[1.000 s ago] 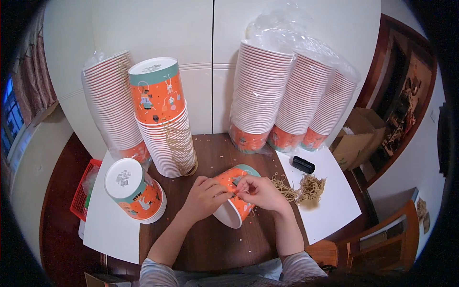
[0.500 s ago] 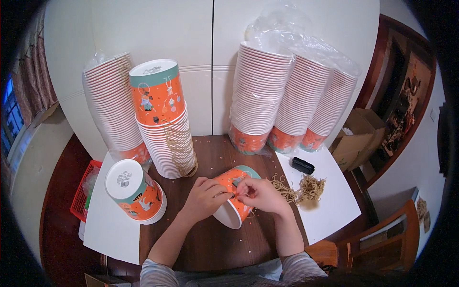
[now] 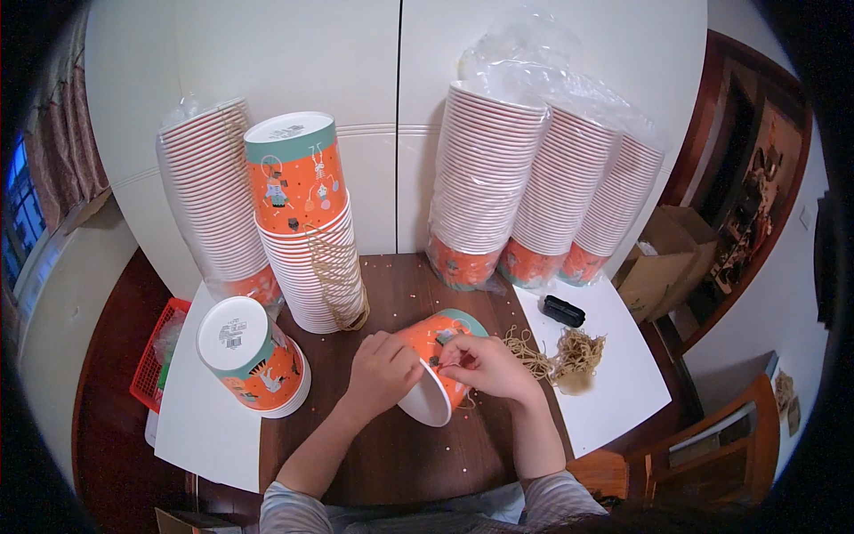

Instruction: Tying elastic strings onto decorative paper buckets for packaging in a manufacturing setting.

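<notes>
An orange paper bucket (image 3: 422, 335) with a teal base band lies on its side, its white-rimmed mouth tipped toward me. My left hand (image 3: 382, 372) grips it at the rim, fingers curled over the edge and partly hidden. Against the printed side, my right hand (image 3: 491, 367) pinches thumb and fingertips together; what lies between them is too small to make out. A bit of tan cord (image 3: 469, 402) shows beside the bucket under my right hand. To the right lies a loose bundle of tan cord (image 3: 578, 358).
Behind stands a tall bucket stack (image 3: 307, 267) with cords hanging down its side. Bagged stacks rise at far left (image 3: 213, 196) and far right (image 3: 485, 169). An upside-down bucket (image 3: 258, 365) stands at left. A black object (image 3: 564, 310) sits near the cord bundle.
My left fingers have drawn back from the right fingertips to the bucket's rim. My right hand has shifted slightly, still pinched at the bucket's side.
</notes>
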`<act>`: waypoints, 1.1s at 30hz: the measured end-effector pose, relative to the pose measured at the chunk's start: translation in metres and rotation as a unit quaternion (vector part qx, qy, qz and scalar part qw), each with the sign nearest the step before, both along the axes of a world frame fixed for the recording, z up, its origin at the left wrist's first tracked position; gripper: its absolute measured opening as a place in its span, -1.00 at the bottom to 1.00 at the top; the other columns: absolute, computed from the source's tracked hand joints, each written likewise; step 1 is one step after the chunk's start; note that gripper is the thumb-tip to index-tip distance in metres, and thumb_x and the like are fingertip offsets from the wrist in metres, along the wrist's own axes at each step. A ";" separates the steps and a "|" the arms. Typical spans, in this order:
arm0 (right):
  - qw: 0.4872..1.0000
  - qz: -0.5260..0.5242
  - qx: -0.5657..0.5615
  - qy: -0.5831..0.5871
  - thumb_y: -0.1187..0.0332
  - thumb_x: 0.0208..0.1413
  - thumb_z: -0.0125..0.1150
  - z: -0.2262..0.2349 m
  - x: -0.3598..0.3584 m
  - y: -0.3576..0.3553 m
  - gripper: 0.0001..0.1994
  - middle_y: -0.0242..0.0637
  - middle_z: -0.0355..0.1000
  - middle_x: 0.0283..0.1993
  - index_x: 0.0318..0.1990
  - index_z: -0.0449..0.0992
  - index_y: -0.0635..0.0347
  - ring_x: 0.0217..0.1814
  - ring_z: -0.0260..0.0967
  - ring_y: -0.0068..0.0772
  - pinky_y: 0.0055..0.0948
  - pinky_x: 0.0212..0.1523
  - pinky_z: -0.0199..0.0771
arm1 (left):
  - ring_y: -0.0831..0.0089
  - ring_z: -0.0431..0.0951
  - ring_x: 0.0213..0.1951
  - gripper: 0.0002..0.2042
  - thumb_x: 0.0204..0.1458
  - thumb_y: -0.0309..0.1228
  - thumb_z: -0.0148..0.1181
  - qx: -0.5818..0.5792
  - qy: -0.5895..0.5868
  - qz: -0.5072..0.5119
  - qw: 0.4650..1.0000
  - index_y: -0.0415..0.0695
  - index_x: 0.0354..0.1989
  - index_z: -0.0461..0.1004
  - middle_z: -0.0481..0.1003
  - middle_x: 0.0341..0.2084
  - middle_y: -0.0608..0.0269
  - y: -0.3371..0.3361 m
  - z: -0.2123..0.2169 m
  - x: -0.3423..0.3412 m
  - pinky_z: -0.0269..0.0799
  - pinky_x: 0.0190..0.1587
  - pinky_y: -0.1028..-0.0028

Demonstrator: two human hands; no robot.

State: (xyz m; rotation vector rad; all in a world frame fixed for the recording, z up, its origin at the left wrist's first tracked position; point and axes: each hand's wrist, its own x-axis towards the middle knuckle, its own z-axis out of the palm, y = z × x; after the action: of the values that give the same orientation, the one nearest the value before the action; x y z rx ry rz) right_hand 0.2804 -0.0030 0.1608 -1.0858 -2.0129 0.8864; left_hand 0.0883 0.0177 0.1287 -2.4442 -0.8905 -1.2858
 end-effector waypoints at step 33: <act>0.935 0.170 -0.192 0.245 0.56 -0.05 0.13 -0.025 0.004 0.022 -0.89 -0.39 0.41 -0.37 -0.35 0.35 0.28 -0.31 0.35 -0.65 -0.63 -0.29 0.38 | 0.43 0.52 -0.50 -0.88 -0.11 -0.49 0.12 -0.393 -0.152 -0.123 0.898 -0.15 -0.35 0.47 0.49 -0.55 0.16 -0.020 0.002 0.006 0.41 -0.42 0.49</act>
State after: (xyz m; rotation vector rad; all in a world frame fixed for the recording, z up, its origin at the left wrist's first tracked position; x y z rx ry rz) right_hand 0.2839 0.0191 0.1359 -0.6161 -1.6582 1.6090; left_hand 0.0948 -0.0024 0.1310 -3.0831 -1.4525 -1.6734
